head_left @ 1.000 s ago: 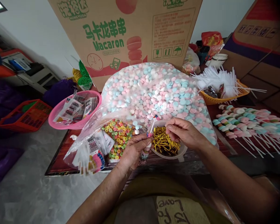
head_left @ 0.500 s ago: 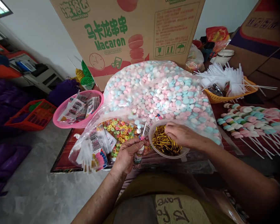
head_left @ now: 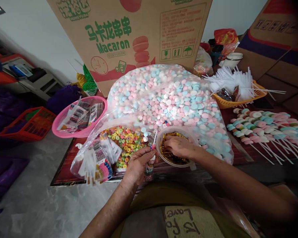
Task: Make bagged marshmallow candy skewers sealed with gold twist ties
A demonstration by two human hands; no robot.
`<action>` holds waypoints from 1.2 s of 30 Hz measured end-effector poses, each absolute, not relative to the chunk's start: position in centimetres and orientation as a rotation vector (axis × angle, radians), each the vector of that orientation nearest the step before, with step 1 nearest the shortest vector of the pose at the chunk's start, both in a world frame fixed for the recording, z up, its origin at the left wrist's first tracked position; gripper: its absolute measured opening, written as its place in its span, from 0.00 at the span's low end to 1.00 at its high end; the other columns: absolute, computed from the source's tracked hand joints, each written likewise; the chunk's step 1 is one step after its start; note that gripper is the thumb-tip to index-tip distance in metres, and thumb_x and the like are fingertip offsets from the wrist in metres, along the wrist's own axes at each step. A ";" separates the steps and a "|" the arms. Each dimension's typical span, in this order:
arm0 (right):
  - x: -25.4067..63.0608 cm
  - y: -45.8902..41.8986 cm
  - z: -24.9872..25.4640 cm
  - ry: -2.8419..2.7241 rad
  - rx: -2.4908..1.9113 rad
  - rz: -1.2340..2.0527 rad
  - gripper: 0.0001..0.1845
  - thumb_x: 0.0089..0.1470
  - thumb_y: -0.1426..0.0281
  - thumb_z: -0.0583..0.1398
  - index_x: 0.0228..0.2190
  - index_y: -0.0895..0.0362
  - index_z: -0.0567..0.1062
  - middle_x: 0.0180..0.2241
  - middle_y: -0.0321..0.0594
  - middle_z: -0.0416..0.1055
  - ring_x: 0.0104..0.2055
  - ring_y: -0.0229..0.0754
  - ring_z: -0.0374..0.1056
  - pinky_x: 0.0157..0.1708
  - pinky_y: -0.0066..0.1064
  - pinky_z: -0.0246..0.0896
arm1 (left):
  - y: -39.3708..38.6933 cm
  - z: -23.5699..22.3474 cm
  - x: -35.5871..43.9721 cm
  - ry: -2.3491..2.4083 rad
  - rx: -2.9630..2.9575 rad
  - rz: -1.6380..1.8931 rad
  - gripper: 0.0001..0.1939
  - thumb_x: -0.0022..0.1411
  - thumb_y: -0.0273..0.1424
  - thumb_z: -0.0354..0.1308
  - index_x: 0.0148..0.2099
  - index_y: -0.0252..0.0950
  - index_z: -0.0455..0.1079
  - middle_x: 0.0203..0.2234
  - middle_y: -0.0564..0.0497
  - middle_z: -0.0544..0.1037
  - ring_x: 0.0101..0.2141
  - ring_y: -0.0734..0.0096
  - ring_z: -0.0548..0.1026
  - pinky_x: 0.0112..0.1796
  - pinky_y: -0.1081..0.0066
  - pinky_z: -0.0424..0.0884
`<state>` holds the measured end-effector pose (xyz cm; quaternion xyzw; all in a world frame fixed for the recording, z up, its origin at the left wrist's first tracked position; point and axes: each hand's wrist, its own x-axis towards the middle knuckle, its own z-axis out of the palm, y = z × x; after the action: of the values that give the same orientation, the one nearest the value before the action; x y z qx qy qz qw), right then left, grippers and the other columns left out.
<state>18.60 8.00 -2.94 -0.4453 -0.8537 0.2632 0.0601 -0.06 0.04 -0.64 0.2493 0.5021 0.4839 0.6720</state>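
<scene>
My left hand [head_left: 137,164] is closed round a small wrapped candy stick [head_left: 150,165], pinching the wrapper's top where a white stick pokes up. My right hand [head_left: 178,146] reaches down into a clear plastic bowl [head_left: 161,138] of gold twist ties [head_left: 175,158]; its fingertips are curled among the ties, and whether they grip one is hidden. The bowl sits at the table's near edge, in front of a big clear bag of pink, blue and white candy discs [head_left: 169,96].
An open bag of colourful ring candies [head_left: 124,140] and printed wrappers [head_left: 99,158] lie left of the bowl. A pink basket [head_left: 64,115] stands at far left, an orange basket of white sticks [head_left: 238,89] and finished candy skewers [head_left: 263,127] at right. A large Macaron carton [head_left: 129,36] stands behind.
My right hand has moved left and down from above the bowl's right rim into the gold ties. My left hand with the wrapped stick has barely shifted.
</scene>
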 end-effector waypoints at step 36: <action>19.9 4.9 -0.3 -2.173 -1.004 0.515 0.20 0.55 0.74 0.48 0.44 0.55 0.74 0.44 0.45 0.73 0.47 0.45 0.68 0.47 0.41 0.64 | 3.5 0.8 0.4 0.813 0.478 0.904 0.10 0.41 0.28 0.68 0.27 0.28 0.74 0.21 0.48 0.76 0.21 0.73 0.73 0.26 0.72 0.71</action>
<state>19.90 4.94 -0.35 -0.3856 -0.8348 0.1979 0.3396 0.41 3.54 0.83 0.2224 0.3784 0.4205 0.7941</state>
